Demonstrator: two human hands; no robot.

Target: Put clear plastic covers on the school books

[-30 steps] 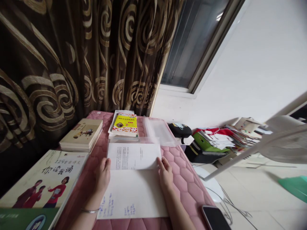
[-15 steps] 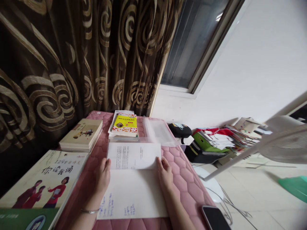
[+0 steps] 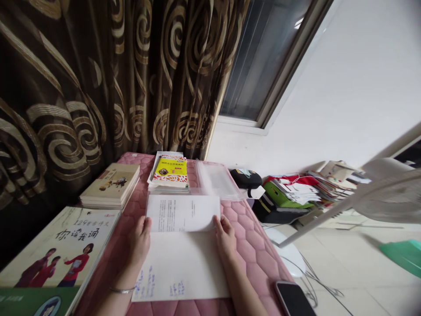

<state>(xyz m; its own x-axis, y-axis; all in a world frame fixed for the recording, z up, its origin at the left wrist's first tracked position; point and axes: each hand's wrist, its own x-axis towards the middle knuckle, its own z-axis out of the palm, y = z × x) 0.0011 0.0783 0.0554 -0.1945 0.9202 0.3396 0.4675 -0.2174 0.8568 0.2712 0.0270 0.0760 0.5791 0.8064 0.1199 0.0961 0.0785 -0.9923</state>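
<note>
An open book (image 3: 182, 263) lies sideways before me on the pink quilted pad. Its far page carries printed text, and blue handwriting marks the near page. My left hand (image 3: 142, 237) pinches the left edge around the fold, the thumb on the paper. Gripping the opposite edge is my right hand (image 3: 225, 235), its fingers curled partly beneath the page. A metal bangle (image 3: 121, 290) circles my left wrist. Just beyond the book sits a small stack topped by a yellow book (image 3: 171, 167). Clear plastic sleeves (image 3: 217, 180) lie to the right of that stack.
On the left are a stack of beige books (image 3: 110, 184) and a large picture-covered book (image 3: 62, 250). A phone (image 3: 294, 298) rests at the pad's (image 3: 253, 239) right edge. A white fan (image 3: 388, 193), cables (image 3: 311, 281) and piled papers (image 3: 299, 193) stand beyond it, on the right.
The view has shifted very slightly. Both hands keep the same hold on the open book, and nothing else has visibly moved.
</note>
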